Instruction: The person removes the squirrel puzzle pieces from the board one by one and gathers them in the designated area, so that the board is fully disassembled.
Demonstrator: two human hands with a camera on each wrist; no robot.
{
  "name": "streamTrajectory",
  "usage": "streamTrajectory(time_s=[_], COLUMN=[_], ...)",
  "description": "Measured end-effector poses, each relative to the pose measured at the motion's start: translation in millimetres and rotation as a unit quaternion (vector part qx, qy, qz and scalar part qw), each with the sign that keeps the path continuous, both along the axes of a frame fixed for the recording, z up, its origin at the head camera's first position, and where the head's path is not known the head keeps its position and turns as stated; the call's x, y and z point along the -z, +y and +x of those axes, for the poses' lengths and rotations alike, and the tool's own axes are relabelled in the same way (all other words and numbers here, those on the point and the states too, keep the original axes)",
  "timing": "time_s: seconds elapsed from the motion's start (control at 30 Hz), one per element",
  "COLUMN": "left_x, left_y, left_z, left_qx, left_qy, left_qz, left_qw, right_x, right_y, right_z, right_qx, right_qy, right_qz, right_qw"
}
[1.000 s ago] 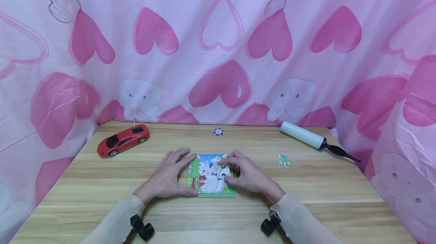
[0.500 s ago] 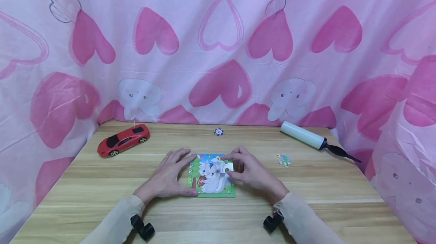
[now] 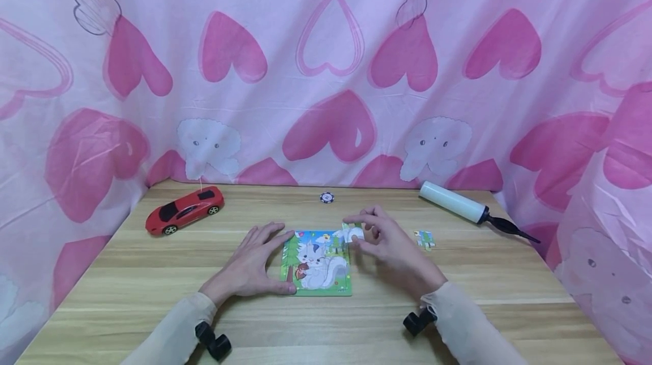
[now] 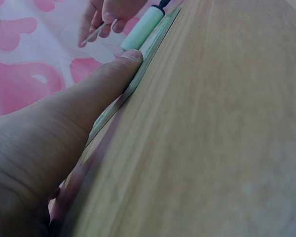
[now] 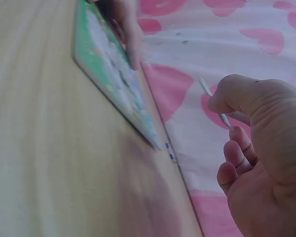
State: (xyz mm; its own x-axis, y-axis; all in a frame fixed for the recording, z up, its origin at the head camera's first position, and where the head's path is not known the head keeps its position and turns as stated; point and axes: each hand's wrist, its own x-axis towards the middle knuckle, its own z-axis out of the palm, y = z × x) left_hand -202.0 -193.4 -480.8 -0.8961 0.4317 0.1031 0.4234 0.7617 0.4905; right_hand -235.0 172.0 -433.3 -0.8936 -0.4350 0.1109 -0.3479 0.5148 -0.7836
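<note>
A jigsaw board (image 3: 326, 292) lies flat on the table, with a cartoon of a white squirrel holding an acorn. My left hand (image 3: 249, 269) rests along its left side, fingers spread toward the far edge. In the left wrist view, the straight thumb (image 4: 108, 79) presses on the board's edge. My right hand (image 3: 392, 243) pinches a jigsaw piece (image 3: 351, 233) with white on it between thumb and fingers. The piece is raised above the table by the board's far right corner. In the right wrist view, that piece appears nearly edge-on.
To the right of the right hand lies a loose jigsaw piece (image 3: 424, 239). A red toy car (image 3: 185, 210) stands at the back left. There is a poker chip (image 3: 327, 197) behind the board. A pale hand pump (image 3: 453, 202) lies back right, before a pink heart-patterned curtain (image 3: 326, 71).
The right hand has carried its jigsaw piece off the right part of the picture, away and to the right, tilting it. The left hand and the board have stayed put.
</note>
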Motion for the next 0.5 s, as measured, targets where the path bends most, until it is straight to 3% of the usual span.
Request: streamTrajectory(time_s=[0.23,0.5], left_x=[-1.3,-0.4], left_y=[-0.2,-0.3], left_z=[1.2,0.7], left_qx=[0.001,0.000], left_qy=[0.008,0.005], left_qz=[0.002,0.000], left_qw=[1.0000,1.0000], right_x=[-11.7,-24.6], right_y=[18,38], right_z=[-9.8,-16.1], right_qx=[-0.006,0.021], right_qy=[0.067,0.101], right_qz=[-0.013,-0.010], right_qw=[0.9976,0.9946])
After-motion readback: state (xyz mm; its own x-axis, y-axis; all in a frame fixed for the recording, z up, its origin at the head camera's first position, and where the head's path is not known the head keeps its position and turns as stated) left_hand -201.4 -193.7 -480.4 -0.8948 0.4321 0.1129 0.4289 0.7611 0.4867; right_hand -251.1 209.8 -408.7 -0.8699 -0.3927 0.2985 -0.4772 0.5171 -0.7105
